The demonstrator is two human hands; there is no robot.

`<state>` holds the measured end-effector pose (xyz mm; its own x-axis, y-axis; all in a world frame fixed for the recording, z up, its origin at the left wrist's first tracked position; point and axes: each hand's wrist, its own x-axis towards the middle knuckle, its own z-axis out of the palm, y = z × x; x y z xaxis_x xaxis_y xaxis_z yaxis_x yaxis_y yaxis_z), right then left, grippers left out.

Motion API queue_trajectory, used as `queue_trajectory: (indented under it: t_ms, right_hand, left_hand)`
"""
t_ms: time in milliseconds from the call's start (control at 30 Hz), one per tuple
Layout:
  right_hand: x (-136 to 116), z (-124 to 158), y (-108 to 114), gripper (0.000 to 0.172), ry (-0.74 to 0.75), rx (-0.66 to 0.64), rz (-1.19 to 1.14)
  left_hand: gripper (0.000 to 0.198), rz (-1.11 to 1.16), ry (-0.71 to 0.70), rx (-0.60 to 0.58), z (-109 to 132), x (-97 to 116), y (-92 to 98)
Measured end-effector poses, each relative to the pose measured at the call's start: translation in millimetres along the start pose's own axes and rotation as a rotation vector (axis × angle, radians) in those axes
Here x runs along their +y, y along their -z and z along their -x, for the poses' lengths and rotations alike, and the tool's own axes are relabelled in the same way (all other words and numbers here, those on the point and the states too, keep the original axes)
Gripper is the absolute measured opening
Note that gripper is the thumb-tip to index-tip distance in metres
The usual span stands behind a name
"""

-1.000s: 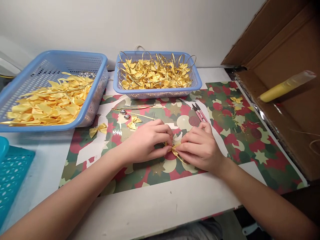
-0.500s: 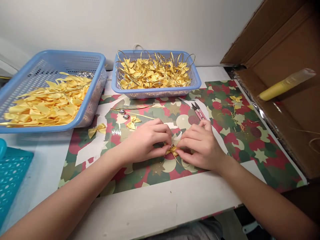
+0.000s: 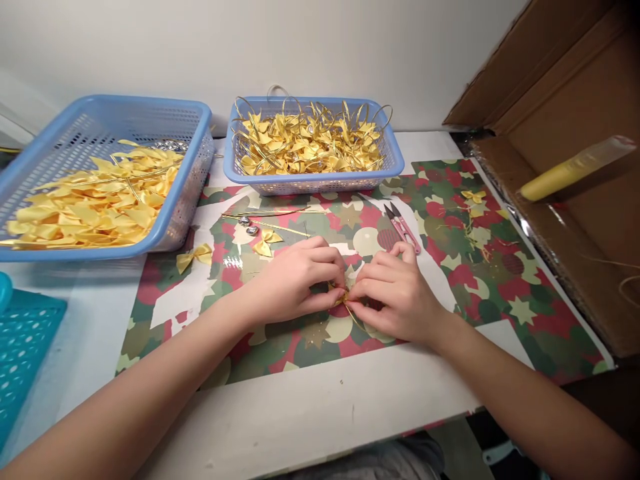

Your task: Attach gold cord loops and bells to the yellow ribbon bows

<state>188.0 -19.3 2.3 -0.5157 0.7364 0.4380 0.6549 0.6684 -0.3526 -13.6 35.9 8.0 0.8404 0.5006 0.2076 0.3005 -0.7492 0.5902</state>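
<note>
My left hand (image 3: 295,283) and my right hand (image 3: 395,297) meet fingertip to fingertip over a red and green patterned paper sheet (image 3: 500,293). Both pinch one small yellow ribbon bow (image 3: 341,298) with a thin gold cord (image 3: 356,319) trailing from it toward me. Most of the bow is hidden by my fingers. Pink thread snips (image 3: 403,228) lie just beyond my right hand. Two loose yellow bows (image 3: 267,243) (image 3: 194,257) and two small silver bells (image 3: 249,227) lie on the sheet left of my left hand, beside loose gold cords (image 3: 270,216).
A large blue basket (image 3: 165,110) of plain yellow bows stands at the back left. A smaller blue basket (image 3: 395,157) of bows with gold loops stands behind my hands. A teal basket (image 3: 25,347) is at the left edge. An open cardboard box (image 3: 565,100) with a yellow stick (image 3: 570,170) fills the right.
My fingers have closed in tighter on the bow, hiding more of it. The hands have stayed in the same spot and the view has shifted slightly.
</note>
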Motion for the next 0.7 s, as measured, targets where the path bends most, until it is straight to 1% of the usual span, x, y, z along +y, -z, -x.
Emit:
queue_trajectory:
  t_ms: [233,400,700]
  right_hand:
    - [-0.8,-1.0,-0.5,0.022,0.006,0.043,-0.003]
    - [-1.9,-0.4,-1.7,0.022,0.017,0.013,0.032]
    - [-1.6,0.6,-4.0,0.022,0.019,-0.001,0.050]
  left_hand:
    - [0.017,0.001,-0.006,-0.001,0.2,0.4,0.1]
    - [0.018,0.006,-0.018,-0.010,-0.2,-0.3,-0.8]
    - [0.015,0.028,0.005,-0.014,-0.1,-1.1,-2.1]
